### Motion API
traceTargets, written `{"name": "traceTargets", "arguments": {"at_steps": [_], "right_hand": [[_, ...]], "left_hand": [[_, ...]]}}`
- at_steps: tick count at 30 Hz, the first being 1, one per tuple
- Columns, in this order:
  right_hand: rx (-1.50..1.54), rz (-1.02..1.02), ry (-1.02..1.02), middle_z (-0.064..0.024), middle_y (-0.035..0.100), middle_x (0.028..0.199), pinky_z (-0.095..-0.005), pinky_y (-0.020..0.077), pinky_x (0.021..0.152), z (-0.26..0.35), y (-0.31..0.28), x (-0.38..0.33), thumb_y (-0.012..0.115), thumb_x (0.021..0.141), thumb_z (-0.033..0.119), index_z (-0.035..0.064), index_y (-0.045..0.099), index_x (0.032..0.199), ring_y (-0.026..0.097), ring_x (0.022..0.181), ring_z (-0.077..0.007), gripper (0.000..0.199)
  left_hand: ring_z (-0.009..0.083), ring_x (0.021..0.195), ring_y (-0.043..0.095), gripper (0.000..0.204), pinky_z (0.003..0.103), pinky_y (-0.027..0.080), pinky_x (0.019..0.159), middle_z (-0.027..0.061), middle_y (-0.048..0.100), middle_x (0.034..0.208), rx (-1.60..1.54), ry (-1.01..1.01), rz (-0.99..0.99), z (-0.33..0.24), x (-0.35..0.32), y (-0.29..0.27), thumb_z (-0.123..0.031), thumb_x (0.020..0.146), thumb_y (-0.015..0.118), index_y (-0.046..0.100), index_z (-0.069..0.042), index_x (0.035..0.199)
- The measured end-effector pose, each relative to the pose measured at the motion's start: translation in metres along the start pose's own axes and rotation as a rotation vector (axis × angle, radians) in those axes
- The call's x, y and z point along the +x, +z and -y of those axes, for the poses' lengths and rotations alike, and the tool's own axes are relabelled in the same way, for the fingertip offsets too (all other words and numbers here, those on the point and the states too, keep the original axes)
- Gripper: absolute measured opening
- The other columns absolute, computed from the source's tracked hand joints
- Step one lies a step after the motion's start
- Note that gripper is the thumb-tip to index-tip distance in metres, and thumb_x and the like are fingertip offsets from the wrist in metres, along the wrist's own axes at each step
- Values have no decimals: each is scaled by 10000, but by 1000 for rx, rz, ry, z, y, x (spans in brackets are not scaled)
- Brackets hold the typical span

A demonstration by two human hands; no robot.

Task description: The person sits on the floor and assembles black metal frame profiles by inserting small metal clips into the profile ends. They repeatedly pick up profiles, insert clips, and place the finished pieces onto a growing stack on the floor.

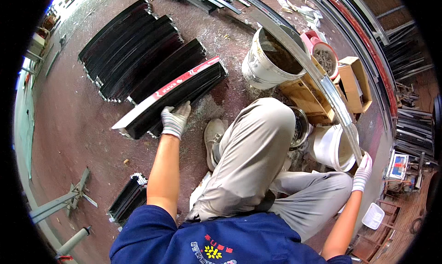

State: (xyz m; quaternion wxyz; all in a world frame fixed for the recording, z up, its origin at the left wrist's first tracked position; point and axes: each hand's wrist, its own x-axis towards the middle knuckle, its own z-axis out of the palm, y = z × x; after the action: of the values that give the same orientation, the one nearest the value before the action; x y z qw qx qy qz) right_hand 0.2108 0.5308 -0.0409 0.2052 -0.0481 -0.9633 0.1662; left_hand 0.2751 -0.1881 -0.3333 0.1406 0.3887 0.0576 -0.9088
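we seem to be positioning pieces: our right hand [363, 167] pinches the bar [332, 96]; our left hand [176, 119] touches black strips [184, 91], grip unclear. moving the bar calls for steady support.

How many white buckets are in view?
2: the larger white bucket, right of upper centre, and the smaller white bucket, lower down near the right hand. Others may be hidden behind the legs.

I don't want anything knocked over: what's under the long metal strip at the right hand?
In this view the metal strip crosses a large white bucket, brown carton and smaller white bucket; it hides part of both buckets' openings.
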Motion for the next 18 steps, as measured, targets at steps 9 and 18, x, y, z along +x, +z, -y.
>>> {"name": "traceTargets", "arguments": {"at_steps": [9,18], "right_hand": [[-28,-109,-76,-162,642,1184,-358,453,1001,30,3,2,588,955,231,-2,658,1139,604,1109,-286,305],[104,-84,-305,-186,639,1167,-381,448,1006,136,26,20,665,871,206,2,650,1119,597,1120,-319,321]], "left_hand": [[461,1169,490,418,684,467,953,276,506,1234,499,220,214,-27,-80,116,-49,749,544,504,44,1155],[318,947,598,227,539,631,720,165,576,1062,1139,353,474,28,-71,263,-176,907,538,559,22,1017]]}}
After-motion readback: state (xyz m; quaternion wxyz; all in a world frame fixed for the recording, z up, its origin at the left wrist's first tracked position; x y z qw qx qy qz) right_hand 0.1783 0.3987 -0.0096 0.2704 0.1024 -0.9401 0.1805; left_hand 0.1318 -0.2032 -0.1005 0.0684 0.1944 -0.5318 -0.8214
